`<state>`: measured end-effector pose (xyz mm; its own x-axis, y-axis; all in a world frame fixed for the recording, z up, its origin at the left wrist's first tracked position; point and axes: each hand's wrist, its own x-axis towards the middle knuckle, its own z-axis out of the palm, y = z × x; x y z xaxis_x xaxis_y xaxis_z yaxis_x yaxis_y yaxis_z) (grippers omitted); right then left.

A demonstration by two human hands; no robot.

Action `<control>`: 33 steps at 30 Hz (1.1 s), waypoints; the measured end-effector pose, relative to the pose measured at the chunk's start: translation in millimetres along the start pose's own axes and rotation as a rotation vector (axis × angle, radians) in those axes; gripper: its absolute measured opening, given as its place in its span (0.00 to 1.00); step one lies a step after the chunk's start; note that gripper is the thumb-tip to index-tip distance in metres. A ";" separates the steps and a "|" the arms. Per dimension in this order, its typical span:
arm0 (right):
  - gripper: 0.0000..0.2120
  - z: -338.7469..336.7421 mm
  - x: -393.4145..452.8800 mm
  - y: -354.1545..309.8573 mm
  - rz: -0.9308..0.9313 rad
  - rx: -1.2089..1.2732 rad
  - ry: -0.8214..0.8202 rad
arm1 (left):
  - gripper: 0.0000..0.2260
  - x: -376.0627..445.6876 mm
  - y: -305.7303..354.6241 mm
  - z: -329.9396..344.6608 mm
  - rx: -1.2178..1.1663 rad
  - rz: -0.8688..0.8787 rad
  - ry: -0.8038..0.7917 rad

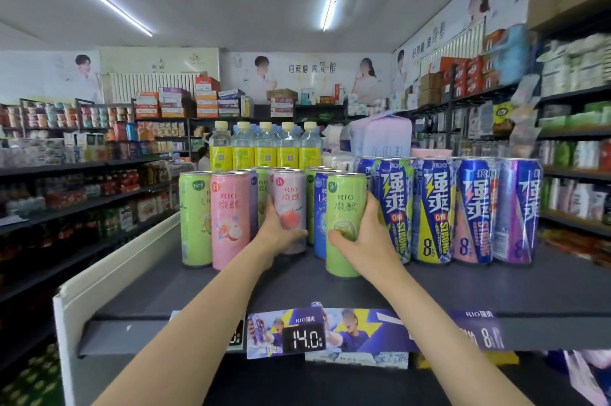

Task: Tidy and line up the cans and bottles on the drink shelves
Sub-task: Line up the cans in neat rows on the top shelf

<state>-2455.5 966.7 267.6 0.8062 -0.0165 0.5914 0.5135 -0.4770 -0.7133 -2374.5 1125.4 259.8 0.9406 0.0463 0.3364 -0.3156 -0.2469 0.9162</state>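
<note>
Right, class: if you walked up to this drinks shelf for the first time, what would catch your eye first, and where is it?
Two bare hands reach onto the grey shelf: the left hand grips a pink peach RIO can at centre, the right hand a green RIO can beside it. To their right stands a row of tall blue and purple RIO Strong cans; behind, yellow-labelled bottles.

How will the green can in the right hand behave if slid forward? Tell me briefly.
The green can is tall and slim, so a high push would probably tip it. The right hand grips low, which should keep it steady. Its glossy wall may slip on the smooth shelf.
</note>
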 end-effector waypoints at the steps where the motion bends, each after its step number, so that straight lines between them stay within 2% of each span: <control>1: 0.38 0.4 0.1 0.1 -0.001 0.001 0.002 | 0.49 2.0 -2.4 -0.5 -0.001 0.007 -0.004; 4: 0.38 0.9 0.4 -0.4 0.002 0.003 0.007 | 0.49 3.8 -1.9 -2.6 -0.011 0.013 -0.024; 8: 0.38 1.3 0.5 -0.9 0.009 0.006 0.003 | 0.42 6.4 1.3 1.1 -0.004 0.027 -0.070; 14: 0.38 0.6 -1.0 -1.7 0.015 0.000 -0.005 | 0.37 2.5 -0.1 7.0 0.021 0.049 -0.044; 20: 0.37 -1.4 -3.6 -5.5 0.029 -0.005 -0.006 | 0.37 -9.1 -6.2 2.7 0.256 0.025 -0.013; 31: 0.34 -2.4 -7.0 -8.4 0.073 -0.001 -0.041 | 0.38 -11.6 4.2 3.8 0.533 -0.043 0.005; 33: 0.35 -2.4 -7.4 -9.0 0.080 -0.002 -0.040 | 0.36 -15.4 8.4 1.1 0.582 -0.025 0.008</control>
<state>-2466.8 968.9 270.5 0.8559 -0.0191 0.5168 0.4465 -0.4770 -0.7571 -2391.5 1121.5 262.0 0.9452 0.0658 0.3197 -0.1701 -0.7367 0.6545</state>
